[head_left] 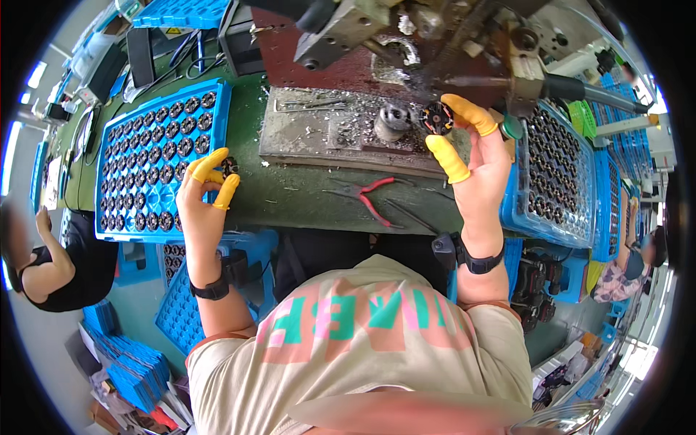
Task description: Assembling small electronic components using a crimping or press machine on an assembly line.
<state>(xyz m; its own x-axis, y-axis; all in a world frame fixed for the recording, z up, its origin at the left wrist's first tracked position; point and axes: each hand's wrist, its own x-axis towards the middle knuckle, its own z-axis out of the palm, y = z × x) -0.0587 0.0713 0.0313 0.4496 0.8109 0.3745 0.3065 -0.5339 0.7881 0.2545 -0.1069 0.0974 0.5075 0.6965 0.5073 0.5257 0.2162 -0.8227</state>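
My left hand (203,199), in yellow finger cots, is closed in a pinch on a small round black part (230,168) beside the left tray's right edge. My right hand (478,152), also in yellow finger cots, grips another round black part (436,116) with copper-coloured bits between thumb and fingers. That part is just right of a metal cylindrical fixture (392,120) on the machine's base plate (304,138); whether they touch, I cannot tell. At the left, a blue tray (225,109) holds rows of similar round parts, with some bare pockets near its lower right.
Red-handled pliers (370,196) and a thin rod lie on the green bench (290,196). Metal machine arms (348,36) hang over the base plate, which is strewn with shavings. A second full tray (516,210) stands at right. Other people (69,254) sit on both sides.
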